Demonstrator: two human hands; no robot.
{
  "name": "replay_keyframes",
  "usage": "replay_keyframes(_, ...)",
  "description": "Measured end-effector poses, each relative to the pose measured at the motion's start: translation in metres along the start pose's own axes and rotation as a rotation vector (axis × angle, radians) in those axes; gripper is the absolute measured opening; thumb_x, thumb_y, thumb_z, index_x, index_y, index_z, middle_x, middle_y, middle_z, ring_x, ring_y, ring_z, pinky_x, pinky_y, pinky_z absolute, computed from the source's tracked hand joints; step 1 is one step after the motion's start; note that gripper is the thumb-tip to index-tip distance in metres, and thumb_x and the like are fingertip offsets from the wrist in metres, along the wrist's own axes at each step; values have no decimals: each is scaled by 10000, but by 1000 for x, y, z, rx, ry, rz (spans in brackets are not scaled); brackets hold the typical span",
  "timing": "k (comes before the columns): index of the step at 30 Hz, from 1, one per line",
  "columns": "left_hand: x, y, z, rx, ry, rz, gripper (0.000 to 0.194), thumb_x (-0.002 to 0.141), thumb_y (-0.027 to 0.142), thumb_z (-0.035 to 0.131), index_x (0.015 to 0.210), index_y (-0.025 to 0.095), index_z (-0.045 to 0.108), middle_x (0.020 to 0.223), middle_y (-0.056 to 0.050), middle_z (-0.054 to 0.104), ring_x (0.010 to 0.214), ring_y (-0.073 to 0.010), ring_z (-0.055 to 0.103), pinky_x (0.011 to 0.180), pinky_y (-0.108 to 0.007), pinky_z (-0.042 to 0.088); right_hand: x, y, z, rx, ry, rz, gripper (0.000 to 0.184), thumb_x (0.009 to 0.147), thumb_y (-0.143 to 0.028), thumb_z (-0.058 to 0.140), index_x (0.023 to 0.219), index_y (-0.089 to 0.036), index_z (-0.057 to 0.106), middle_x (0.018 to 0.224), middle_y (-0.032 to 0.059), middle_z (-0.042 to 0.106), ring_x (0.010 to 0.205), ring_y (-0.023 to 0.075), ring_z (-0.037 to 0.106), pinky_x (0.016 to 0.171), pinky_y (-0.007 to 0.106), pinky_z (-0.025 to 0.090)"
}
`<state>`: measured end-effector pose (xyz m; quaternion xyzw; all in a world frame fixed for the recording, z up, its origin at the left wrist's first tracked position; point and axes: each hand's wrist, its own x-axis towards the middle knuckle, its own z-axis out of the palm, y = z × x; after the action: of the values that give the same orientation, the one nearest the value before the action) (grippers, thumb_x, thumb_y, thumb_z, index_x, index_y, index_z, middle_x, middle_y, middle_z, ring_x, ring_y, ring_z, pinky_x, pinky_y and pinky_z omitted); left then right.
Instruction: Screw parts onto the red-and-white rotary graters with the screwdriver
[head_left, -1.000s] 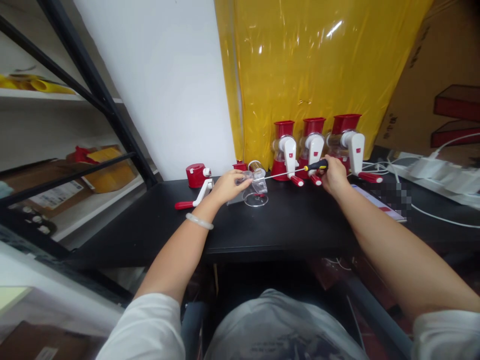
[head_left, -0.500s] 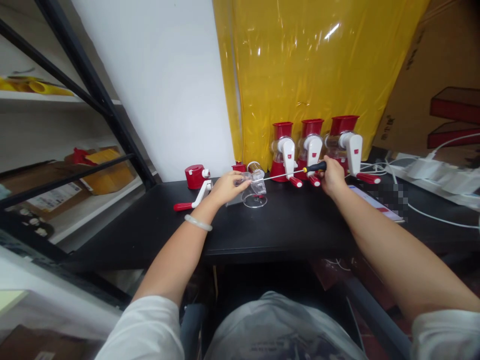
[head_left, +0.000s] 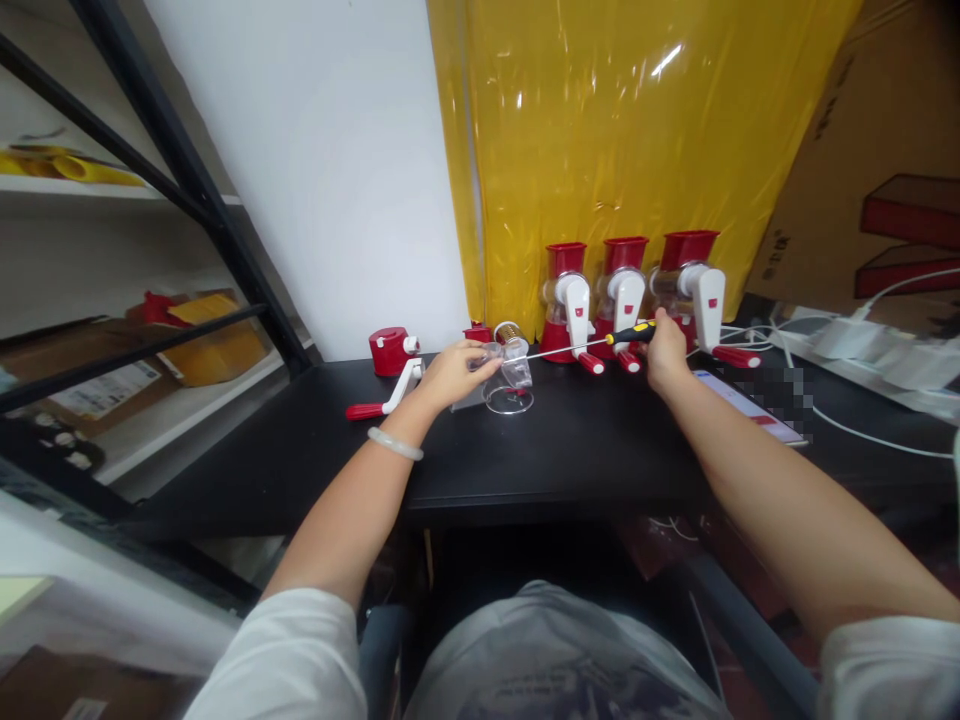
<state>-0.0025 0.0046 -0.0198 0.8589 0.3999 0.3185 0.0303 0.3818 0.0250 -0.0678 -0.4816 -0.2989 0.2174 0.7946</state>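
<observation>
My left hand (head_left: pixel 454 372) is closed around a clear plastic housing (head_left: pixel 510 378) that stands on the black table (head_left: pixel 570 450). My right hand (head_left: pixel 664 350) grips the black and yellow handle of a screwdriver (head_left: pixel 600 343). Its thin shaft runs left, and the tip reaches the top of the clear housing. A white crank with a red grip (head_left: pixel 386 398) lies just left of my left hand.
Three red and white hand-crank units (head_left: pixel 626 290) stand in a row against the yellow sheet. A red cap part (head_left: pixel 390 350) sits at the back left. A paper sheet (head_left: pixel 746 405), white cables and a power strip (head_left: pixel 862 360) lie at right. Black shelving (head_left: pixel 187 190) stands left.
The screwdriver handle has shifted slightly in my right hand, while the tip stays at the clear housing. My left hand has not moved.
</observation>
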Motion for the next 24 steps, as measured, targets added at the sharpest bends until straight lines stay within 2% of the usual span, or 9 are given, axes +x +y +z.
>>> replay_keyframes(2,0,0,0,3,0,1,296,1047,481,694,1030,227,844,1324,-114,794,1224,-307,755,1122,-496,586,-3,-3,2,4,39,44,379,932,-541,753,801,-241,561,688,-33,550,522,115,524,417,217,407)
replay_keyframes(7,2,-2,0,12,1,10,272,1046,458,705,989,229,842,1326,-112,794,1232,-296,751,1141,-486,573,-6,-9,7,162,-44,114,278,920,-383,714,778,-244,519,659,-37,525,483,104,465,375,194,339)
replay_keyframes(11,1,-3,1,5,2,19,284,1056,463,690,1018,231,848,1344,-111,789,1264,-293,742,1155,-484,566,-4,-7,8,221,-66,172,283,962,-432,655,800,-244,521,658,-34,527,490,109,478,395,201,399)
replay_keyframes(15,0,-3,1,7,2,13,295,1059,474,686,1038,230,851,1359,-117,783,1274,-299,738,1129,-482,582,-5,-6,6,115,-17,137,406,989,-567,676,803,-249,505,665,-43,509,490,116,491,391,211,398)
replay_keyframes(19,-1,-1,0,12,3,3,307,1061,481,685,1059,223,850,1361,-123,782,1255,-297,746,1127,-482,582,-9,-10,6,84,-4,127,338,961,-427,755,806,-240,519,677,-46,528,495,100,482,408,193,406)
replay_keyframes(22,0,0,0,15,1,3,305,1060,477,688,1057,220,852,1356,-123,785,1267,-297,742,1152,-484,568,-10,-11,8,180,-52,144,287,920,-341,744,798,-242,505,650,-57,505,469,87,427,388,178,363)
replay_keyframes(24,0,1,-1,17,-2,4,307,1061,476,686,1055,220,854,1358,-123,785,1272,-302,741,1152,-489,568,-8,-10,7,246,-96,167,266,902,-345,717,789,-244,498,650,-51,511,479,96,458,394,186,385)
